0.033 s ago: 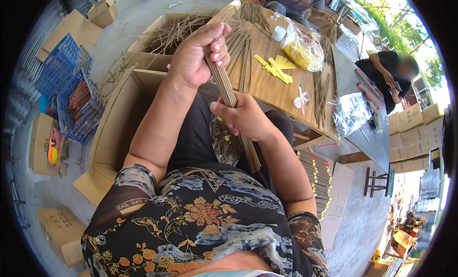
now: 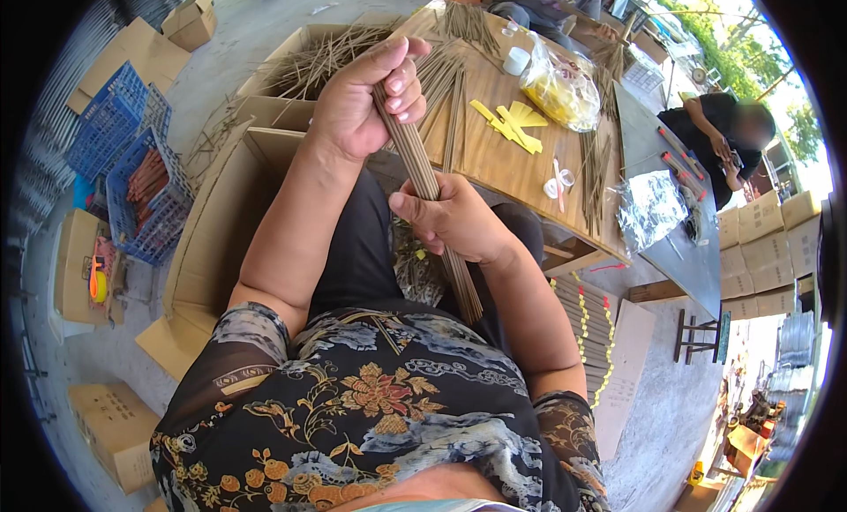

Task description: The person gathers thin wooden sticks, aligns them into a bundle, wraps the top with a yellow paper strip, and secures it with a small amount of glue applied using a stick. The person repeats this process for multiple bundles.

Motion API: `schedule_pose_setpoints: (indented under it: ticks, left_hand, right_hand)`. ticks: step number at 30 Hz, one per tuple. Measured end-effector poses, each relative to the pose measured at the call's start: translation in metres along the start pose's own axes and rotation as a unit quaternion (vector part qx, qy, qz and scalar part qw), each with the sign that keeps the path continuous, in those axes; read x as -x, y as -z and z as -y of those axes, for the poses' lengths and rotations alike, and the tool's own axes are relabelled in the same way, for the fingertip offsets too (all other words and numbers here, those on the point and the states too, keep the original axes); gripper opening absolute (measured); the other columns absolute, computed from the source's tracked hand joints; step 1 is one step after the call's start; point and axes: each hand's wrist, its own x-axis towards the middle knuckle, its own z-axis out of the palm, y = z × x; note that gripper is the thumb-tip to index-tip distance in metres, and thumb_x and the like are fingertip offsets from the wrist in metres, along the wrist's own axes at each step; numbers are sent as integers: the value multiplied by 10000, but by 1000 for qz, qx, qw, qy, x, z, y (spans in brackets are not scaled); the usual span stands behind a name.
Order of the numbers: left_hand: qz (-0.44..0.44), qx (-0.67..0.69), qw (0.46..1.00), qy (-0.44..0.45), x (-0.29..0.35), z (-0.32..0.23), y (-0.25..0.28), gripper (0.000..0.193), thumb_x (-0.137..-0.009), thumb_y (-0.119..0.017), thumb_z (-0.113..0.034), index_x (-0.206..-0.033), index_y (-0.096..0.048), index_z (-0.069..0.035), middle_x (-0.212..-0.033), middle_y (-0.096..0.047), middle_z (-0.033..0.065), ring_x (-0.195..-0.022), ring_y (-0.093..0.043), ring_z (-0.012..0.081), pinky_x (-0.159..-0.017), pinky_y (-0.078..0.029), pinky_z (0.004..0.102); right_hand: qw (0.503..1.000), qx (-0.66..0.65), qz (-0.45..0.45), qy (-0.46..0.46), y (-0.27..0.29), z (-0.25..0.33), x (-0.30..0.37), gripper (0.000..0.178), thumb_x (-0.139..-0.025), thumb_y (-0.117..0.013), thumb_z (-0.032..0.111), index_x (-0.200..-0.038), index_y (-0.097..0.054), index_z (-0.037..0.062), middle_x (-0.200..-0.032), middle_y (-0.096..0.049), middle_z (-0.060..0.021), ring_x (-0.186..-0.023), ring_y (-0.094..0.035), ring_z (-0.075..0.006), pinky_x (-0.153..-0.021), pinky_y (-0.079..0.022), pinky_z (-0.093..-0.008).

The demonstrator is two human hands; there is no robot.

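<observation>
A bundle of thin brown sticks (image 2: 408, 150), which look like incense sticks, slants across in front of me. My left hand (image 2: 362, 102) is closed around its upper end. Lower down, the fingers of my right hand (image 2: 454, 216) wrap about the middle of the same bundle. Its lower ends fan slightly near my lap. Beyond my hands stands a wooden table (image 2: 503, 164) bearing loose sticks (image 2: 441, 80), yellow strips (image 2: 512, 128) and a clear plastic bag (image 2: 565, 93) with yellow contents.
An open cardboard box (image 2: 212, 221) is at my left, near blue crates (image 2: 163, 221). Another box holds loose sticks (image 2: 331, 62). Banded sticks (image 2: 587, 327) lie low at the right. A person in dark clothing (image 2: 728, 133) sits beyond a grey table (image 2: 697, 269).
My left hand has shifted very slightly up, still gripping the bundle. Everything else looks the same.
</observation>
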Motion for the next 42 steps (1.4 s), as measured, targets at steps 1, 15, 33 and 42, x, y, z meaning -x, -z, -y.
schedule_pose_setpoints:
  ticks: [1,15,33,42]
  left_hand:
    - [-11,-1,1000,-2,0,-1,-3,184,-831,-594,-198,-883,-563,-25,-585,-477,-25,-476,-430,69,-462,-358,215]
    - [-233,-149,954,-113,-1,15,-26,169,-827,-599,-196,-896,-563,-46,-504,-399,-48,-398,-355,56,-389,-304,213]
    - [-59,-29,998,-7,11,18,-27,690,-827,-512,-490,-1255,-340,24,-946,-570,163,-837,-581,245,-787,-473,361]
    - [-177,-143,973,-37,10,33,-40,270,-849,-557,-158,-1057,-507,8,-535,-431,-24,-442,-411,76,-437,-365,217]
  right_hand:
    - [999,-33,22,-12,1,0,1,209,-845,-591,211,-777,-491,41,-494,-422,32,-372,-380,-49,-352,-304,-202]
    - [969,226,-20,99,21,-10,-9,310,-805,-642,286,-890,-518,15,-636,-519,1,-523,-482,-66,-464,-397,-203]
    - [998,-41,-30,43,2,13,-1,150,-836,-576,127,-796,-546,-14,-497,-451,8,-367,-391,-71,-361,-315,-207]
    - [947,176,-170,207,-1,-14,-19,90,-798,-579,103,-817,-559,17,-595,-542,-48,-501,-502,-107,-458,-392,-248]
